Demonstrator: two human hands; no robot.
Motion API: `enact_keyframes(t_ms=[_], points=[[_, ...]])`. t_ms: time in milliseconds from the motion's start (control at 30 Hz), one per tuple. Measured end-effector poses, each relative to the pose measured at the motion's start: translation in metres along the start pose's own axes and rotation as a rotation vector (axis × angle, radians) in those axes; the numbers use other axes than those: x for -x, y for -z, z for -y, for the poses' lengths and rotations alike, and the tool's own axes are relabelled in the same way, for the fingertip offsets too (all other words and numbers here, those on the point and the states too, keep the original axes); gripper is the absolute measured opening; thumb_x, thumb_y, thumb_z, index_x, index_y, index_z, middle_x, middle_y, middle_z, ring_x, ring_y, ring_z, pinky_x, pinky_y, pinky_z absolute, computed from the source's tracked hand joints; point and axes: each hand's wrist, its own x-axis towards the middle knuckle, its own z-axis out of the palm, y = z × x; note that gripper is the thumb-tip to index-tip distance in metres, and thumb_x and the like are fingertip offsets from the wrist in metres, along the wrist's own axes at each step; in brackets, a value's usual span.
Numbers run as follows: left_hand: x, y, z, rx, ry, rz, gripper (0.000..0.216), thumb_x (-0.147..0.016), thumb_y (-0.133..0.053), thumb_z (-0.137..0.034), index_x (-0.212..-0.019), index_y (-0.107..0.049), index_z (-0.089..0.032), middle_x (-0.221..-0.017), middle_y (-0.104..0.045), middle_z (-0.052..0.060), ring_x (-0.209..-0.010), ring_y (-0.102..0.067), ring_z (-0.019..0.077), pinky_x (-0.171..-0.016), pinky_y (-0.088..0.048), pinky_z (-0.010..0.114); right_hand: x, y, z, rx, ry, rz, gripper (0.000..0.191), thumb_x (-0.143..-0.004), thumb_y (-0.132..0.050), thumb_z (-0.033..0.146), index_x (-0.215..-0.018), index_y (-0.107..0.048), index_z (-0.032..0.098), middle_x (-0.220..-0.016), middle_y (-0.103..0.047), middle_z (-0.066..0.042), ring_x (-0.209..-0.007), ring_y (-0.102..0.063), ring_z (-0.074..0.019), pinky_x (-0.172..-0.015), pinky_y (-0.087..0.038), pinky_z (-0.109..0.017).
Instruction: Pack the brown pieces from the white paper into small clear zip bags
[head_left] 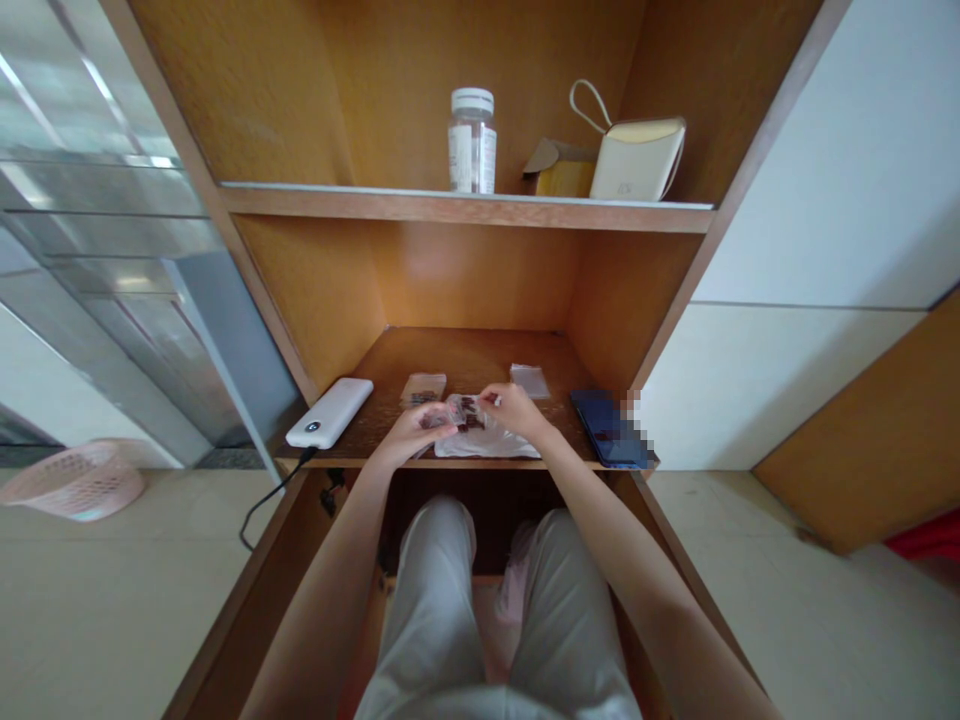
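My left hand (421, 432) is closed on a small clear plastic bag (448, 411) over the shelf. My right hand (513, 408) is pinched above a white plastic sheet or bag (489, 441); what its fingertips hold, if anything, is too small to make out. Between the hands, several small dark brown pieces (471, 421) lie on the white plastic. Behind my left hand is a clear bag with dark bits (424, 390) in it. Another clear bag (530, 380) lies flat just behind my right hand.
A white power bank (330, 413) with a black cable (279, 492) lies at the left, a dark phone (609, 428) at the right edge. The upper shelf (360, 201) bears a bottle (472, 145), a cardboard box (561, 170) and a cream strapped case (637, 160). A pink basket (75, 485) stands on the floor.
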Motion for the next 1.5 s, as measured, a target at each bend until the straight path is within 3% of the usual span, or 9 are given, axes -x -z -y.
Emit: enact_keyframes(t_ms=[100,267,633,900,1000,1133,1233,1400,1500], points=[[0.000,0.000,0.000,-0.007,-0.005,-0.001,0.040,-0.066,-0.071,-0.039,-0.098,-0.064,-0.017,-0.103,-0.066,0.008,-0.099,-0.058,0.0239,-0.089,-0.042,0.036,0.003,0.001,-0.003,0.233,-0.048,0.110,0.014,-0.074,-0.055,0.018,-0.073,-0.069,0.017,-0.076,-0.070,-0.007,-0.069,-0.062,-0.0159,-0.059,-0.040,-0.022],[0.001,-0.001,-0.002,-0.019,0.012,-0.007,0.042,-0.066,-0.071,-0.040,-0.101,-0.063,-0.017,-0.104,-0.065,0.009,-0.096,-0.059,0.0244,-0.085,-0.044,0.037,0.007,-0.006,-0.005,0.297,-0.079,0.193,0.009,-0.071,-0.061,0.023,-0.071,-0.068,0.018,-0.079,-0.070,-0.007,-0.073,-0.063,-0.0191,-0.060,-0.041,-0.024],[0.003,-0.003,-0.007,0.083,-0.009,-0.049,0.042,-0.068,-0.070,-0.035,-0.103,-0.053,-0.019,-0.097,-0.063,0.005,-0.090,-0.061,0.0188,-0.088,-0.043,0.035,0.005,-0.008,-0.007,0.293,-0.132,0.162,0.012,-0.069,-0.056,0.016,-0.066,-0.068,0.016,-0.075,-0.070,-0.009,-0.071,-0.063,-0.0197,-0.061,-0.041,-0.025],[0.002,-0.002,-0.007,0.080,0.007,-0.045,0.045,-0.067,-0.070,-0.035,-0.104,-0.049,-0.020,-0.092,-0.063,0.004,-0.089,-0.060,0.0191,-0.083,-0.044,0.033,-0.007,-0.009,0.012,-0.061,-0.107,-0.079,0.011,-0.071,-0.059,0.018,-0.075,-0.068,0.014,-0.075,-0.069,-0.006,-0.068,-0.061,-0.0128,-0.061,-0.042,-0.022],[0.002,-0.002,-0.005,0.071,-0.010,-0.039,0.046,-0.067,-0.071,-0.035,-0.104,-0.049,-0.019,-0.092,-0.063,0.004,-0.089,-0.060,0.0189,-0.082,-0.044,0.032,-0.012,-0.015,0.019,-0.196,-0.043,-0.042,0.011,-0.072,-0.061,0.021,-0.075,-0.068,0.014,-0.073,-0.068,-0.004,-0.066,-0.059,-0.0112,-0.062,-0.042,-0.021],[0.001,-0.002,-0.005,0.060,-0.021,-0.048,0.044,-0.068,-0.070,-0.036,-0.103,-0.050,-0.019,-0.103,-0.062,0.006,-0.095,-0.059,0.0200,-0.084,-0.045,0.033,-0.014,-0.022,0.024,-0.347,0.026,0.113,0.021,-0.078,-0.058,0.032,-0.074,-0.069,0.015,-0.068,-0.066,-0.001,-0.063,-0.057,-0.0100,-0.060,-0.041,-0.021],[0.001,-0.002,-0.004,0.058,-0.039,-0.059,0.043,-0.067,-0.070,-0.036,-0.101,-0.051,-0.019,-0.103,-0.062,0.006,-0.097,-0.058,0.0200,-0.086,-0.044,0.033,-0.012,-0.022,0.025,-0.378,0.059,0.122,0.030,-0.083,-0.052,0.039,-0.072,-0.068,0.015,-0.068,-0.064,-0.001,-0.066,-0.056,-0.0106,-0.063,-0.041,-0.022],[0.000,-0.001,0.000,0.114,-0.054,-0.093,0.048,-0.064,-0.073,-0.036,-0.103,-0.050,-0.020,-0.107,-0.061,0.006,-0.100,-0.058,0.0206,-0.087,-0.043,0.033,-0.004,-0.018,0.027,-0.384,0.219,0.114,0.009,-0.076,-0.065,0.026,-0.073,-0.067,0.018,-0.083,-0.062,-0.001,-0.085,-0.056,-0.0117,-0.079,-0.042,-0.024],[0.000,-0.001,-0.001,0.147,-0.008,-0.094,0.050,-0.063,-0.073,-0.038,-0.104,-0.051,-0.020,-0.105,-0.063,0.007,-0.097,-0.060,0.0219,-0.084,-0.045,0.034,-0.003,-0.020,0.024,-0.419,0.212,0.063,0.001,-0.074,-0.066,0.019,-0.073,-0.065,0.019,-0.089,-0.061,-0.001,-0.091,-0.055,-0.0120,-0.086,-0.041,-0.027]])
